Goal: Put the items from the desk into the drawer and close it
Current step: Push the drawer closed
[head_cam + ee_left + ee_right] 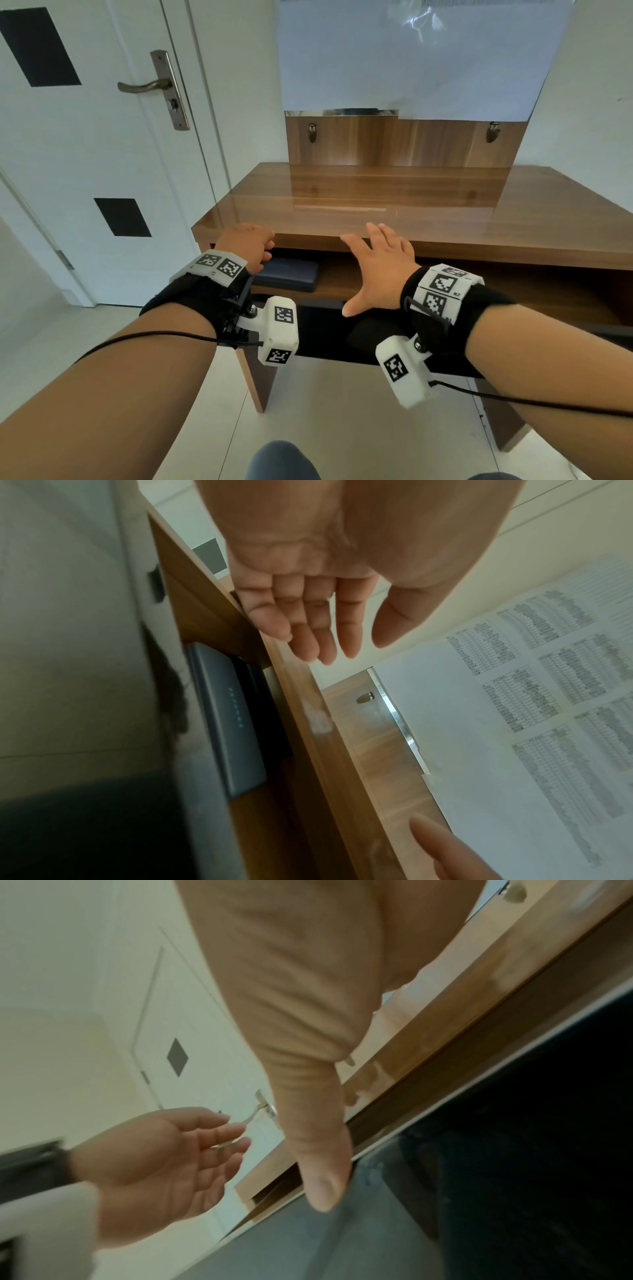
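The wooden desk (394,202) has a glossy top. Under its front edge the drawer (346,279) stands pulled out, showing its wooden floor. A dark blue flat case (286,277) lies in the drawer's left end, and the left wrist view shows the case (232,718) with small pale lettering. My left hand (262,245) hovers at the desk's front left edge above the case, its fingers (308,642) relaxed and holding nothing. My right hand (373,253) is spread flat over the drawer's middle, its thumb (322,1167) pointing down, also holding nothing.
A white door (102,154) with a metal lever handle (147,85) stands close on the left. Paper sheets (411,51) cover the mirror above the desk's wooden back panel (394,144). Pale floor tiles (342,411) and my knee (281,459) lie below.
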